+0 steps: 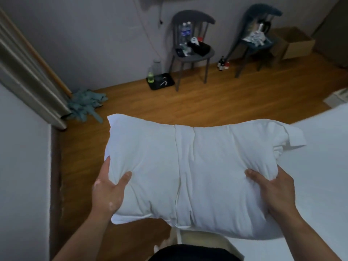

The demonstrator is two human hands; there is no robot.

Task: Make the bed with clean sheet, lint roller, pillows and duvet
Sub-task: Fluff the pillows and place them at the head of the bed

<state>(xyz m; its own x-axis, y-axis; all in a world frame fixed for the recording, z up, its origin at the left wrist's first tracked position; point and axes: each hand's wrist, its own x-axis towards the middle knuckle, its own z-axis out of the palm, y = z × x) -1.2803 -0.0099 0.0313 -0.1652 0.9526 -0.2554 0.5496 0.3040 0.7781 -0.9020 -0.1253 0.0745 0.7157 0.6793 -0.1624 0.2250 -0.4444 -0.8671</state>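
Note:
A white pillow (188, 170) in a creased case is held up in front of me, over the wooden floor and the bed's edge. My left hand (108, 191) grips its near left side, thumb pressed into the top. My right hand (273, 189) grips its near right side the same way. The bed (323, 166), covered in a white sheet, lies to the right, partly under the pillow. The pillowcase's open flap sticks out at the far right corner.
Two grey chairs (192, 53) loaded with bottles and clutter stand against the far wall. A black tray with bottles (160, 81) sits on the floor. A cardboard box (293, 42) is at the back right. A teal cloth heap (86, 104) lies by the curtain.

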